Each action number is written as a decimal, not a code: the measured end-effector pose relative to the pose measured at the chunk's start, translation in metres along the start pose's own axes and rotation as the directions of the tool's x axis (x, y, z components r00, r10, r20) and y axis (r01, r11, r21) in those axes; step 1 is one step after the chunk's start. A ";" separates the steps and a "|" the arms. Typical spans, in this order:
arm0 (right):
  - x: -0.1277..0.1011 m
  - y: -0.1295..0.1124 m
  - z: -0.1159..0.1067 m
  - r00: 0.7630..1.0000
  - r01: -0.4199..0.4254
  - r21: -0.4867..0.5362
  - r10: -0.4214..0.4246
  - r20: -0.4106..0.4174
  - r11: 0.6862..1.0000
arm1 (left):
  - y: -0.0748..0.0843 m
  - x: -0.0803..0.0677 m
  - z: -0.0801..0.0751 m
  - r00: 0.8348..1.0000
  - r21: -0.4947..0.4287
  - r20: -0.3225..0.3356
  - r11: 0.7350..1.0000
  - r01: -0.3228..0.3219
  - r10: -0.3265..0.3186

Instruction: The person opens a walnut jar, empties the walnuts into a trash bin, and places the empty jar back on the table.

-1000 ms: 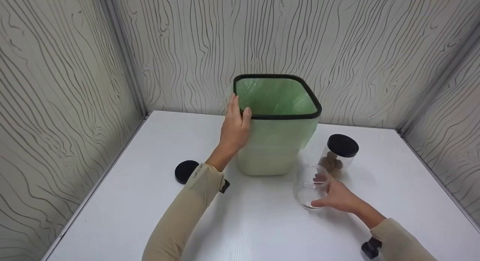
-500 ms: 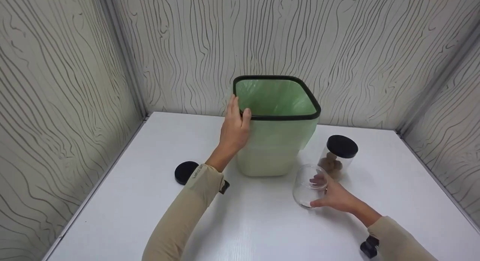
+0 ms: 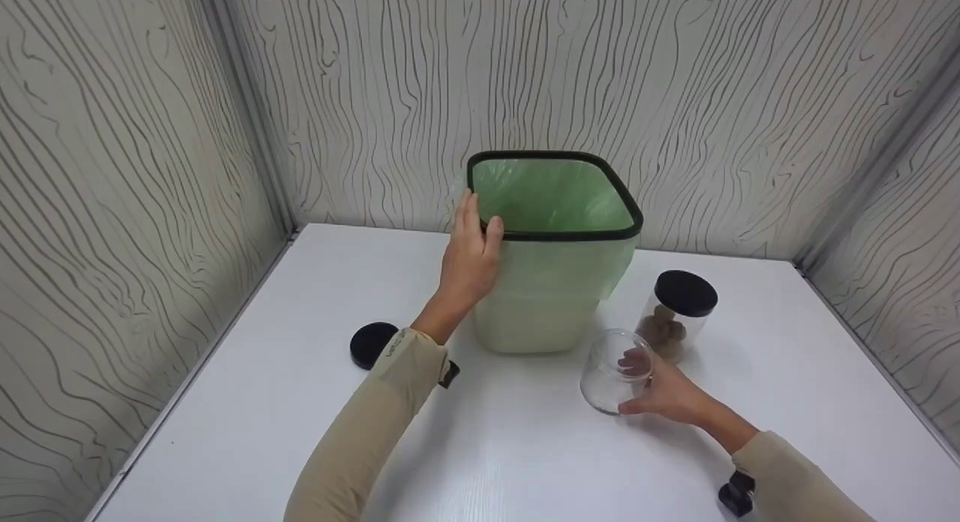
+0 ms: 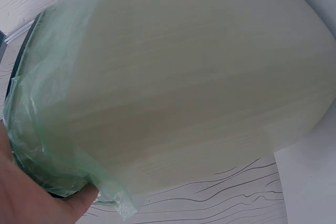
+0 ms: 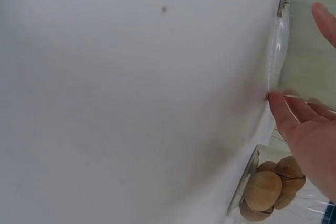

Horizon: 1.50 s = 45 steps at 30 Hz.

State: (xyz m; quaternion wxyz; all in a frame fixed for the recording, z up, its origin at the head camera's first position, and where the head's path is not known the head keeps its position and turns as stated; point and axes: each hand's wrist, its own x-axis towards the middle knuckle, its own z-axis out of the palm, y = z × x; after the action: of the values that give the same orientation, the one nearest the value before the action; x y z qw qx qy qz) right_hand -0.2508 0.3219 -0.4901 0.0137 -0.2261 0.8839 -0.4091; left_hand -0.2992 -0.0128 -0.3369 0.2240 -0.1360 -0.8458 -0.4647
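A pale green trash bin [image 3: 559,289] with a black rim and a green liner bag [image 4: 47,98] folded over its top stands upright. My left hand [image 3: 469,263] rests on its left front corner, fingers straight along the side and thumb at the front by the rim. My right hand [image 3: 671,391] holds a clear, lidless jar [image 3: 600,376], thumb at the near side and fingers around the far right side. Just behind it stands a second clear jar [image 3: 686,334] with a black lid, containing several round brown nut-like pieces [image 5: 265,190].
A round black lid [image 3: 371,343] lies on the white table [image 3: 255,432], left of the bin and partly behind my left sleeve. Wood-patterned panels [image 3: 390,79] enclose the table at the back and on both sides.
My right hand and the lidless jar have shifted slightly to the left. My left hand stays on the bin's corner, and the bin and lidded jar have not moved.
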 end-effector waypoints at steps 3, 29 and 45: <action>0.000 -0.001 0.000 1.000 0.001 0.002 -0.001 0.003 1.000 | 0.000 0.000 0.000 1.000 -0.002 0.001 1.000 0.002 -0.002; -0.024 0.001 -0.044 0.995 -0.073 0.003 0.073 0.072 0.997 | 0.001 0.000 -0.001 1.000 0.001 0.005 1.000 0.002 -0.002; -0.030 0.012 -0.075 0.910 -0.410 -0.145 0.392 -0.136 0.901 | 0.001 0.001 -0.001 1.000 0.001 0.008 1.000 0.010 -0.010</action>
State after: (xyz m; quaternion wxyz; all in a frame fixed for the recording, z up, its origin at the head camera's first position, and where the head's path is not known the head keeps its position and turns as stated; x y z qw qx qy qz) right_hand -0.2446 0.3950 -0.4537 0.0326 -0.0181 0.9426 -0.3317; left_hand -0.2994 -0.0133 -0.3357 0.2182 -0.1334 -0.8476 -0.4649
